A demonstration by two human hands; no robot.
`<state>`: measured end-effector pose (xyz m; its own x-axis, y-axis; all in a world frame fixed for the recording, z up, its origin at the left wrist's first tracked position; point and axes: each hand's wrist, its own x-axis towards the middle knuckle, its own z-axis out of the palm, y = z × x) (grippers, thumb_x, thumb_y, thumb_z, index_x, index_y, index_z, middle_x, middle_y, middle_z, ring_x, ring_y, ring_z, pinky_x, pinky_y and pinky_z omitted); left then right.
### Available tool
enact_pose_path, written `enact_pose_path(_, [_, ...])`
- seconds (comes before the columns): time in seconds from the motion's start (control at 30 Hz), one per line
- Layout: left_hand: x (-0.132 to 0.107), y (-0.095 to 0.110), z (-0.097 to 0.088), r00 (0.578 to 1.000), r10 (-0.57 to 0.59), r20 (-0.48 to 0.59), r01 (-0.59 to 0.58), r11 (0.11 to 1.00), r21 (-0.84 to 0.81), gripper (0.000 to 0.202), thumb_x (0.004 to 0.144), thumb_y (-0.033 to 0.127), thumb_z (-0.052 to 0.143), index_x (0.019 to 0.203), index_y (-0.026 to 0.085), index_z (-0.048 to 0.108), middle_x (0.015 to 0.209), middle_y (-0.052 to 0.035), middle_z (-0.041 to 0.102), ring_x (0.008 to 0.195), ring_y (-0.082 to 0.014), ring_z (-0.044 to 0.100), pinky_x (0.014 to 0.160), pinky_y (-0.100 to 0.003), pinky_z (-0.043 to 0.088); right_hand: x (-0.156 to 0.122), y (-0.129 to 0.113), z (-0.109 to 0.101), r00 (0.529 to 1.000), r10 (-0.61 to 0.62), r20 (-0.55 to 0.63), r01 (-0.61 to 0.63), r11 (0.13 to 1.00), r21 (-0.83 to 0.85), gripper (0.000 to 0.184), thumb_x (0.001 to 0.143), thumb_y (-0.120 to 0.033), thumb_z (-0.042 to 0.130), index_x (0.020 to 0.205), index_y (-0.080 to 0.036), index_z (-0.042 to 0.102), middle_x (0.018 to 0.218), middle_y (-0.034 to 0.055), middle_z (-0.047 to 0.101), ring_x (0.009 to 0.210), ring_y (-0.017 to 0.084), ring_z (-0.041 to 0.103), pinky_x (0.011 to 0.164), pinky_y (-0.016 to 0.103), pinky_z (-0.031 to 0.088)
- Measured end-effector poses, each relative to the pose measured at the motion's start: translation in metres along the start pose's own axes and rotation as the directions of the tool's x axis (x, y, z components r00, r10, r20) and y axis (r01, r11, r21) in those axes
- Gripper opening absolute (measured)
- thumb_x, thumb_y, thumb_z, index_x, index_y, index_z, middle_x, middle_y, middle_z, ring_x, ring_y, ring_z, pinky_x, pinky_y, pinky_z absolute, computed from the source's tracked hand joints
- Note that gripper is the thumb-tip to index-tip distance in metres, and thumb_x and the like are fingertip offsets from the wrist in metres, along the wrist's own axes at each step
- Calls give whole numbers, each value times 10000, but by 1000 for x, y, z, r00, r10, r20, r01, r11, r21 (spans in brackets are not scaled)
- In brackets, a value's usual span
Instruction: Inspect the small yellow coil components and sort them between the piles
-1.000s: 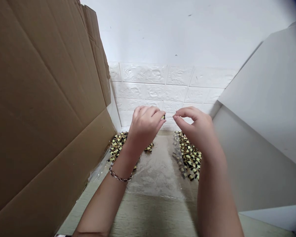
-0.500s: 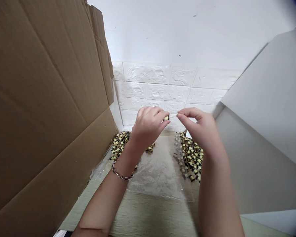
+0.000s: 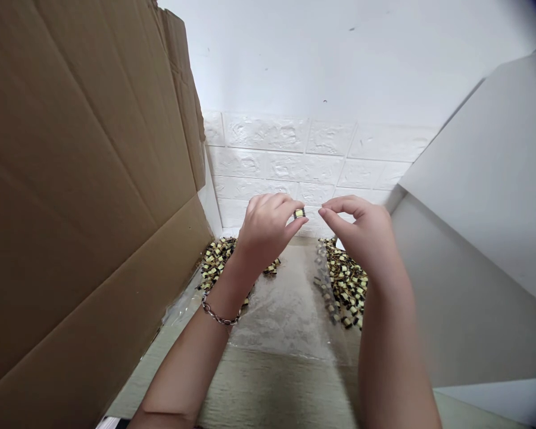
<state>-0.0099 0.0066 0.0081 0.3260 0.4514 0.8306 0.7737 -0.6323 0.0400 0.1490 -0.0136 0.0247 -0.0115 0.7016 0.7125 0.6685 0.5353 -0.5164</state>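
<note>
Your small component (image 3: 299,213) had come further into view since the first frame: back then just an edge showed past your left hand (image 3: 265,229), now its pale yellow face did. Both hands sat slightly further right in the view, as did the scene around them.

Component looked blocky, yellow in the middle, dark at the ends; finer detail too small to read. Clear plastic (image 3: 281,316) lay on the bench (image 3: 272,387), bag or sheet, couldn't tell. Left heap (image 3: 215,262) and right heap (image 3: 346,277), both of similar yellow-and-black pieces, flanked it, partly hidden by your arms. Some pieces along the right heap's inner edge showed hazily through plastic. Brown cardboard (image 3: 80,196) stood at left, a pale panel (image 3: 469,286) at right.

Your left thumb and fingers pinched the component at their tips, raised above the bench in front of the white wall (image 3: 268,131). Your right hand (image 3: 366,232) had its thumb and forefinger narrow, tips nearly meeting, just beside the component and apart from it; couldn't tell if anything thin sat between them.
</note>
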Motion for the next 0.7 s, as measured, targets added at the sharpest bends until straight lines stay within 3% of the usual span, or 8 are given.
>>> enact_pose_path(0.7, [0, 0, -2, 999, -15, 30, 16, 999, -38, 173, 770, 335, 529, 889, 216, 571, 858, 17, 605, 837, -136, 520, 787, -286, 333, 0, 2, 0, 999, 6, 34, -6, 1000, -7, 136, 751, -268, 518, 705, -200, 627, 780, -1, 648, 766, 151, 578, 733, 282, 413])
